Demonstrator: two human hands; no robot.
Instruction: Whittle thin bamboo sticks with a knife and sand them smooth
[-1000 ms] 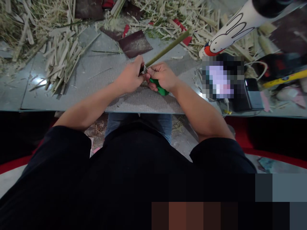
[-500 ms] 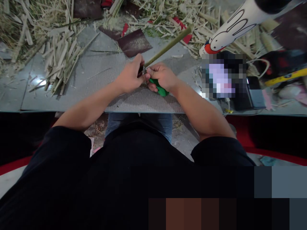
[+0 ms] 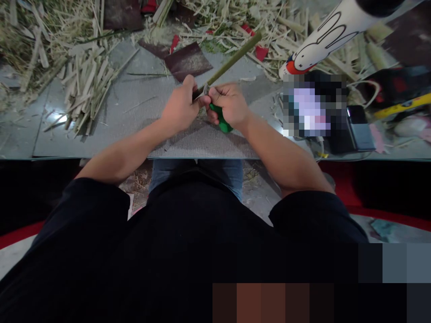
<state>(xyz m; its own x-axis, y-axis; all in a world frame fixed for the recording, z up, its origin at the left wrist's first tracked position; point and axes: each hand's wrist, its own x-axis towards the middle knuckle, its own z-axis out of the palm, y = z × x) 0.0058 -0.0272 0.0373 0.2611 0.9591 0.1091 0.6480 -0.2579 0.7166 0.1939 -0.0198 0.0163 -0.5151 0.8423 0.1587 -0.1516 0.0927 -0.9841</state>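
My left hand (image 3: 180, 106) is closed around the near end of a long green bamboo stick (image 3: 235, 57) that points up and to the right over the table. My right hand (image 3: 229, 105) is closed on a knife with a green handle (image 3: 220, 120); its small blade meets the stick between my two thumbs. Both hands touch each other above a grey mat (image 3: 188, 139) at the table's front edge.
Piles of pale bamboo strips (image 3: 84, 85) and shavings cover the left and back of the table. Dark sandpaper sheets (image 3: 186, 60) lie behind my hands. A white rabbit-print tube (image 3: 323, 40), a dark phone (image 3: 360, 132) and a yellow tool (image 3: 400, 107) sit at the right.
Both hands have risen slightly and shifted away from me with the stick and knife; the stick's far end has swung a little to the left.
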